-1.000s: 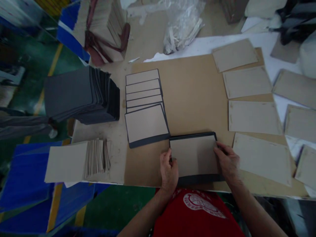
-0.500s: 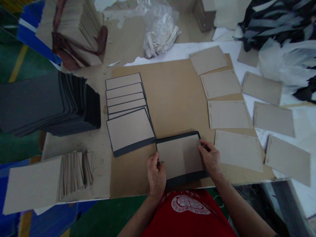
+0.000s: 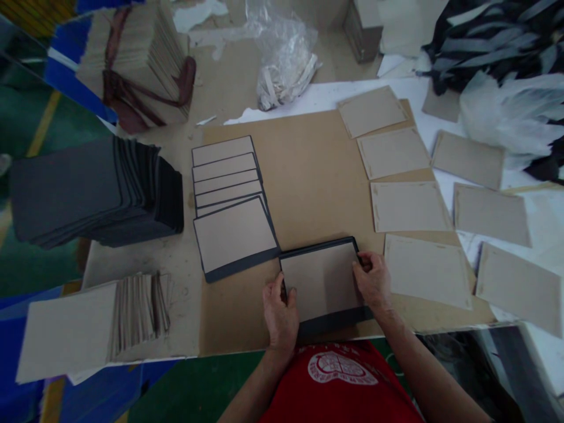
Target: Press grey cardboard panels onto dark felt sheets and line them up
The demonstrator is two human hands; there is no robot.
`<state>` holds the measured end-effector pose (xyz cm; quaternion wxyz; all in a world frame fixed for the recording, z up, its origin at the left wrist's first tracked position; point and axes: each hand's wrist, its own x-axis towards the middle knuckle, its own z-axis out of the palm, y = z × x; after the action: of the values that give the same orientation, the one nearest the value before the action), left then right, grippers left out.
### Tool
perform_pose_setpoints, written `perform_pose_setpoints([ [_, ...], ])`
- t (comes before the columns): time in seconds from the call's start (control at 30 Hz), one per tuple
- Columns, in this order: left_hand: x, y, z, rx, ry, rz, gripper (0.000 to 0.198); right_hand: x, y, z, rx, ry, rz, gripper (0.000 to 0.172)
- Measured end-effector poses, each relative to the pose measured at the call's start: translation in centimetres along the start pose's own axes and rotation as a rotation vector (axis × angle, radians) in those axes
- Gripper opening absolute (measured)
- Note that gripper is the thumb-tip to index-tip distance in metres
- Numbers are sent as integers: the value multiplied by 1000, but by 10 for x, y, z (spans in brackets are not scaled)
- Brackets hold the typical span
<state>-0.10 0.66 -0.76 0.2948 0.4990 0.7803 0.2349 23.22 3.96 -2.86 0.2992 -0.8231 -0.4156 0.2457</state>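
Observation:
A beige cardboard panel (image 3: 324, 276) lies over a black backing sheet (image 3: 335, 322), whose dark border shows along the top and as a wider strip at the bottom. My left hand (image 3: 281, 314) pinches its left edge between thumb and fingers. At the right edge my right hand (image 3: 373, 283) grips too, with the thumb on top of the board. What lies beneath the sheet is hidden. Just to the left, several similar black-edged boards (image 3: 235, 238) overlap in a column. Beside my right hand is a plain cardboard piece (image 3: 427, 270) with faint marks along its edges.
A stack of black sheets (image 3: 66, 188) and a fanned pile of cardboard (image 3: 66, 329) sit on the left. Behind them stands a tied cardboard bundle (image 3: 136, 64). More cardboard pieces (image 3: 491, 214) lie on the right, below black strips (image 3: 497, 41) and a plastic bag (image 3: 286, 59).
Both hands stay on the panel's edges, and the panel hardly moves. The whole view shifts slightly, with things on the left appearing a little farther right.

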Motion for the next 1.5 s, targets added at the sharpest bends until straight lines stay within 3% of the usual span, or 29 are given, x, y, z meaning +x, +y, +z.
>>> perform_pose_setpoints([
  [0.1, 0, 3, -1, 80, 49, 122, 53, -2, -7, 0, -87, -6, -155, 29],
  [0.23, -3, 1, 4, 273, -69, 463, 51, -10, -13, 1, -306, -181, -469, 46],
  [0.33, -6, -9, 11, 372, -103, 566, 56, -11, -4, -6, -438, -239, -583, 53],
  [0.53, -10, -23, 19, 414, -74, 571, 59, 9, 18, -27, -225, -155, -432, 46],
  [0.63, -9, -23, 19, 400, -61, 579, 60, 23, 12, -19, -102, -122, -360, 40],
  [0.83, -9, -26, 20, 432, -40, 617, 58, 37, 2, 1, -101, -170, -344, 45],
  [1.13, -9, -26, 23, 377, -33, 576, 61, 35, -1, 1, -101, -175, -282, 39],
  [1.3, -9, -24, 22, 355, -32, 568, 60, 43, -9, 2, 17, -156, -187, 34],
  [1.5, -10, -31, 28, 331, 32, 580, 59, 39, -27, -13, 186, -184, -36, 37],
])
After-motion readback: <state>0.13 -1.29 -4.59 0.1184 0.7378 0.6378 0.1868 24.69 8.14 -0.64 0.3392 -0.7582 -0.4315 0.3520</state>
